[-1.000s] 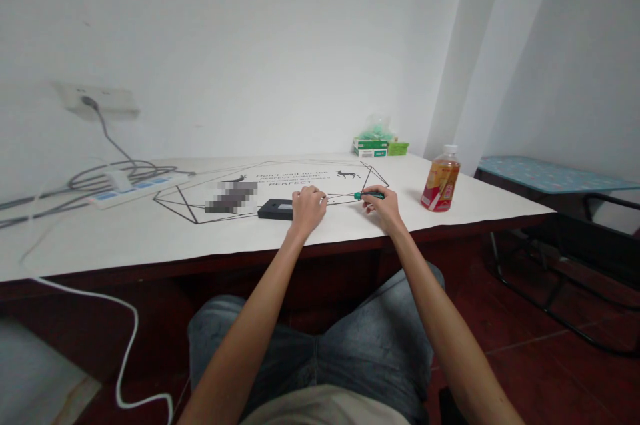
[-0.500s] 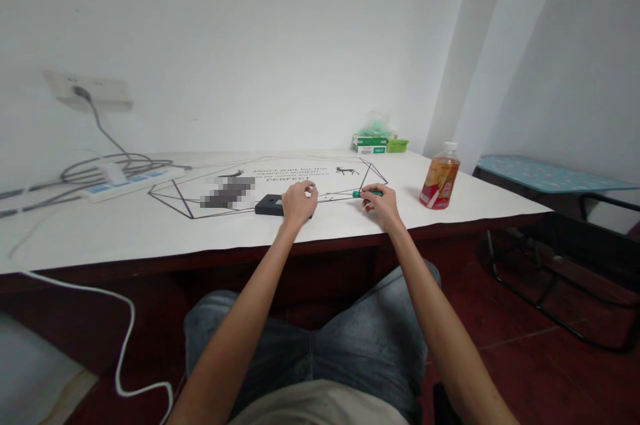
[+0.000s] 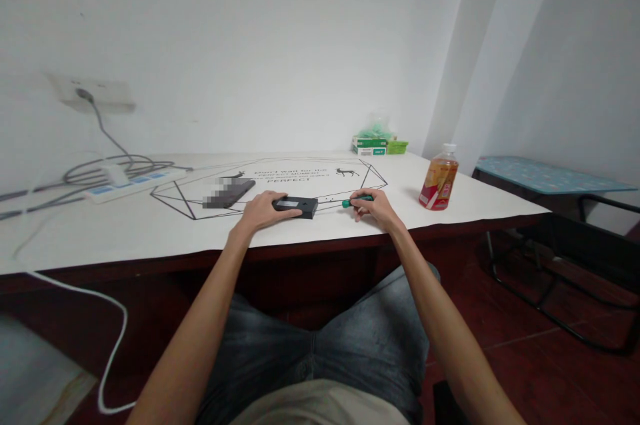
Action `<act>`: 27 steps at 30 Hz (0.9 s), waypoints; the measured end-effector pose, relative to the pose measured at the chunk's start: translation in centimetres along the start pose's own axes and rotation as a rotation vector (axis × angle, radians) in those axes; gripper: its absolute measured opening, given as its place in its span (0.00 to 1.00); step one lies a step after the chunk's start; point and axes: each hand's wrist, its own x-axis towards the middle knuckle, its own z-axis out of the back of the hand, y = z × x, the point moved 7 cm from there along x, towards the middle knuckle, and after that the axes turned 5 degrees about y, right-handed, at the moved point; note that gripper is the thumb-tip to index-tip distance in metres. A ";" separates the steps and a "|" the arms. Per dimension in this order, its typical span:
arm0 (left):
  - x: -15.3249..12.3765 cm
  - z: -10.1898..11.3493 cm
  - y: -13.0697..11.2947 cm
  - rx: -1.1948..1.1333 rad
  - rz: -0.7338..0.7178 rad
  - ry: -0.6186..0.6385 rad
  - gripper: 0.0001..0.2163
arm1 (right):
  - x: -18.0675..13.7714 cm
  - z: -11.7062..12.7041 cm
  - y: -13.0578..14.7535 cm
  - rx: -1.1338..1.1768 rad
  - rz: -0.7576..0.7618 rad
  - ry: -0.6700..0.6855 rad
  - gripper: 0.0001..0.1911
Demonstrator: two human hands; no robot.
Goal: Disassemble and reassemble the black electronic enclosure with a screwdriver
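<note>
— On the white table (image 3: 125,232), what is the left hand (image 3: 260,210) doing?
— It is lying flat, fingers stretched and close together. It is pressing on the left end of the black box (image 3: 296,205) near the front edge, probably so the box is not sliding.
— And the right hand (image 3: 373,206)?
— It is pinching the green-handled screwdriver (image 3: 357,200) between thumb and fingertips, low over the table. The shaft is pointing left at the box's right end; whether the tip is touching, I cannot tell.
— What is sitting around them?
— The bottle (image 3: 440,178) is standing well apart to the right, and the power strip (image 3: 133,184) is lying far left.
</note>
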 end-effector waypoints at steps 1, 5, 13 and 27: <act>0.0 0.0 -0.1 0.004 -0.002 0.003 0.39 | 0.0 0.0 -0.1 -0.005 -0.002 0.002 0.18; -0.1 0.0 -0.3 0.018 0.001 0.015 0.40 | 0.1 0.3 -0.3 -0.011 -0.001 -0.015 0.18; -0.3 0.0 -0.3 0.027 0.000 -0.016 0.40 | 0.1 0.2 -0.3 -0.007 -0.004 0.005 0.22; -0.5 0.6 -0.1 0.085 0.082 -0.072 0.42 | 0.6 0.4 -0.5 -0.276 0.042 -0.012 0.24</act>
